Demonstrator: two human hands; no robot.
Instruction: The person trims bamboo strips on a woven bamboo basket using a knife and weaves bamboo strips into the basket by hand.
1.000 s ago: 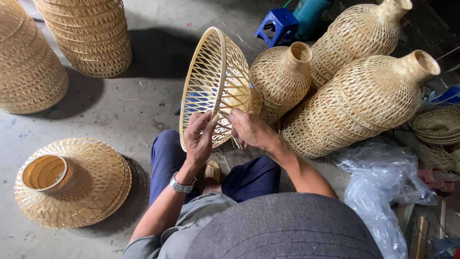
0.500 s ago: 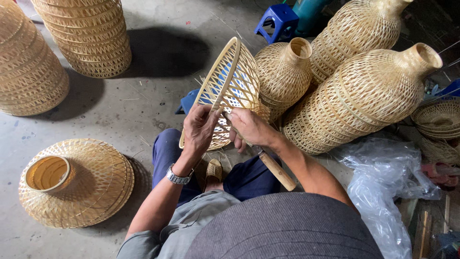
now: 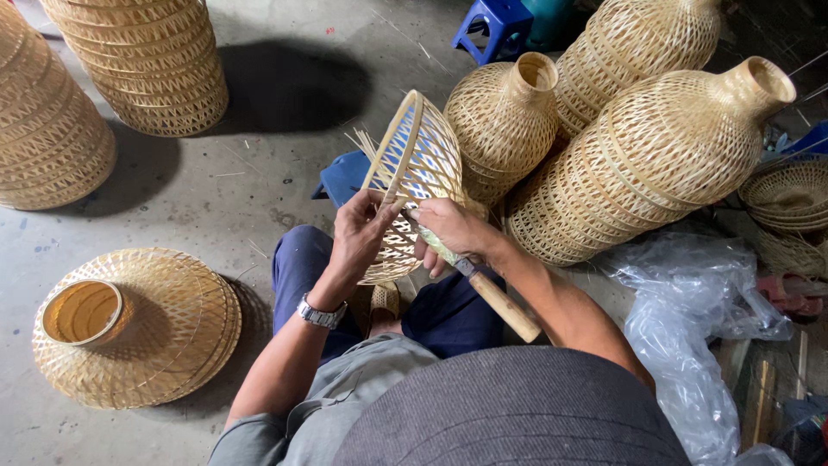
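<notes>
Crumpled clear plastic bags [image 3: 690,345] lie at the right on the floor; no labels, signs, screens.

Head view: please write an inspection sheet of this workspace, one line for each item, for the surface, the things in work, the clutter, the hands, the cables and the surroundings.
Surface: grey concrete floor, with scattered bamboo slivers.
Things in work: open-weave bamboo shade held tilted on edge above the lap; knife with wooden handle at its rim.
Clutter: clear plastic sheet at right; small tools beyond it, too unclear to name.
Hands: left hand grips the shade's rim; right hand holds the knife.
Cables: nothing seen.
Surroundings: vase-shaped woven lamps, stacked woven shades, a stack with a ring on top, blue stool.
</notes>
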